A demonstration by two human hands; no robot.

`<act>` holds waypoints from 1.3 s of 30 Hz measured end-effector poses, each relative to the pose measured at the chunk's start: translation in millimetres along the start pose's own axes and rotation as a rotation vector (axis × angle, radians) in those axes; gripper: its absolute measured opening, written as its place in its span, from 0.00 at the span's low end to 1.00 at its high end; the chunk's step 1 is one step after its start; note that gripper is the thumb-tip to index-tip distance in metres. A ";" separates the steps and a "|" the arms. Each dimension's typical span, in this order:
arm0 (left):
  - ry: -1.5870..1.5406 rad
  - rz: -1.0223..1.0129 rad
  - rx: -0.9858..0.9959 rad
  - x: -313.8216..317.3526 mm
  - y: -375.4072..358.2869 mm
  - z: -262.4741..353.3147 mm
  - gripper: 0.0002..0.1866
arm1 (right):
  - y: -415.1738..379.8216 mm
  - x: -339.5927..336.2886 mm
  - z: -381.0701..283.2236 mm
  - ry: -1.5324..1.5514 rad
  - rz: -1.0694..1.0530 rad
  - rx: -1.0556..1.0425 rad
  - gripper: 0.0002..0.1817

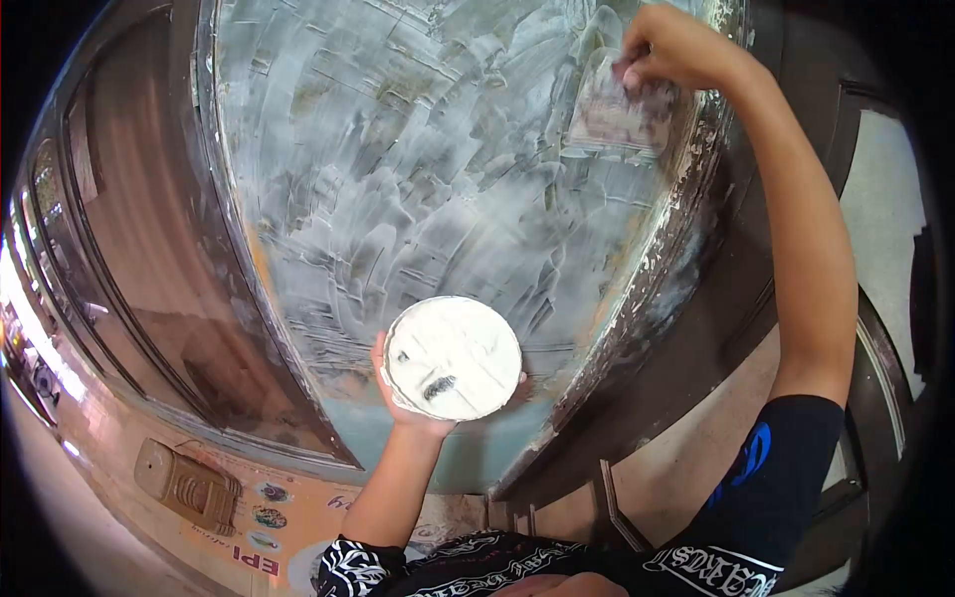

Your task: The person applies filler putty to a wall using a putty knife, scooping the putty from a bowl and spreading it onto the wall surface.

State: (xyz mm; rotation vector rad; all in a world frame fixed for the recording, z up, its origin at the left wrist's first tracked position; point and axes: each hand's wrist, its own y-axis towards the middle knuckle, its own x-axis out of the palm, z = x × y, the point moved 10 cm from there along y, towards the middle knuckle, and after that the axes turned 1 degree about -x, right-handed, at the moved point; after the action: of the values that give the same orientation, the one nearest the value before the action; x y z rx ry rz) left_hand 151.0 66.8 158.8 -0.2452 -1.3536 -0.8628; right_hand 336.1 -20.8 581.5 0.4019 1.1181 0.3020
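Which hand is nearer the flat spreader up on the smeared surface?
Right. The right hand is on the flat spreader, holding it; the left hand is well below it, holding the round container of white paste.

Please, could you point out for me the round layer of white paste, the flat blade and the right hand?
Round layer of white paste (460,346): head view, middle of its surface.
Flat blade (615,119): head view, middle of its face.
Right hand (682,48): head view, back of hand.

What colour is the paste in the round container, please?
White paste with dark patches, best in head view.
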 end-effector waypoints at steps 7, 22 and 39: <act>0.043 0.010 0.006 -5.6 1.0 7.5 0.43 | -30.1 -107.2 36.9 0.095 0.276 0.190 0.13; -0.050 -0.138 0.007 15.5 -7.4 15.4 0.42 | -31.2 -94.7 26.1 0.121 0.203 0.333 0.11; -0.011 -0.025 0.040 -10.6 -7.7 15.2 0.41 | -20.6 -41.3 9.9 0.217 0.141 0.085 0.13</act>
State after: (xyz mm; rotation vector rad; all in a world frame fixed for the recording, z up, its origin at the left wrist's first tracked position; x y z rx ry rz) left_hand 134.9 75.2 150.4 -0.2024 -1.3860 -0.8557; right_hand 328.9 -58.4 609.0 0.5339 1.3208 0.4312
